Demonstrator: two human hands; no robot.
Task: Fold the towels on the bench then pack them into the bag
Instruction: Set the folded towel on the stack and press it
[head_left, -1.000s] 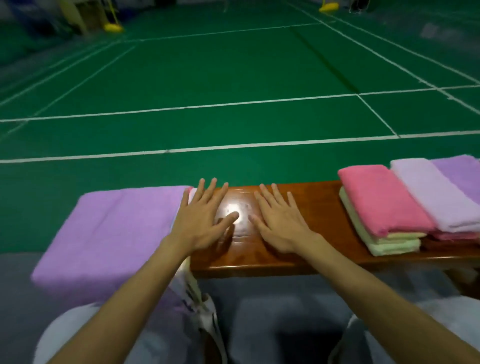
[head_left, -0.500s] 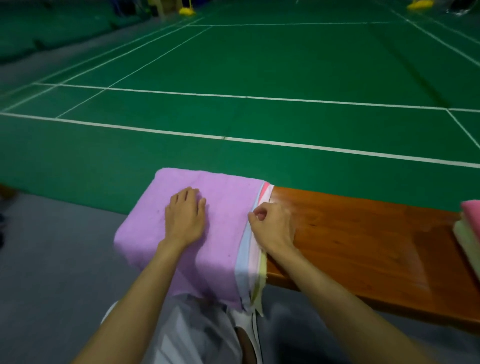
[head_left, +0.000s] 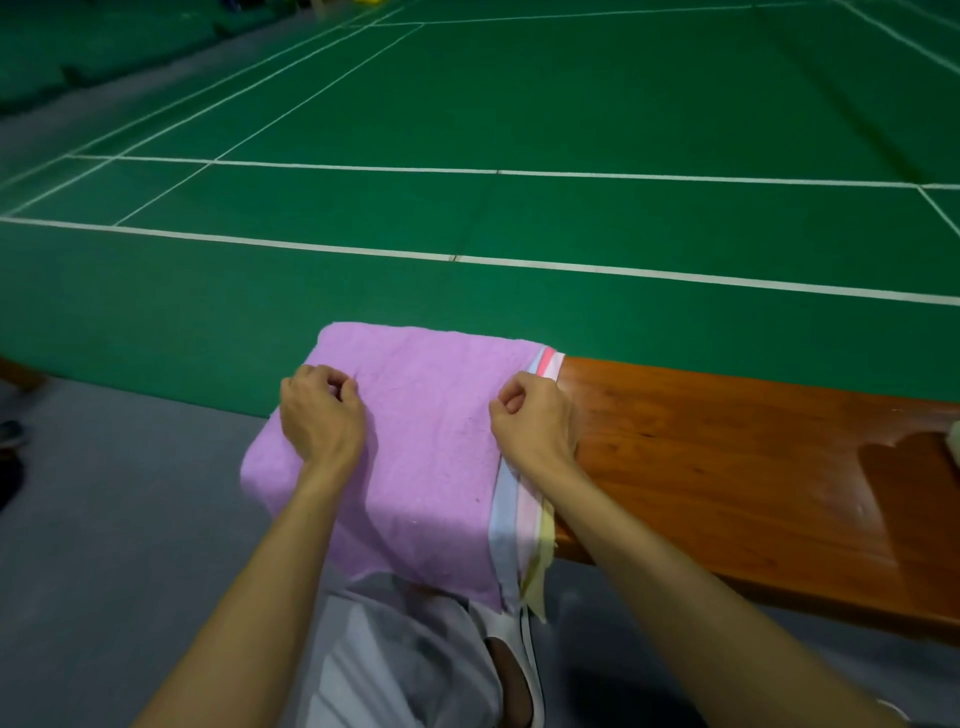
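The purple towel (head_left: 426, 447) lay draped fwd-back over the surface (head_left: 727, 467); left hand (head_left: 322, 415) pinched mid-cloth, right hand (head_left: 535, 423) prob. pinched its right edge.

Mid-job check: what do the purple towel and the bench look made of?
The purple towel looks like soft terry cloth: matte, nubby pile, sagging limply at its near edge. The bench seems varnished wood: reddish-brown, with grain lines and glossy reflections showing; solid or veneer, cannot tell.

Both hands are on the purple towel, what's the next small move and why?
Probably lift the purple towel off the pile: the left hand and right hand pinch it, it lies unfolded on top, and the bench beside it gives room to fold.
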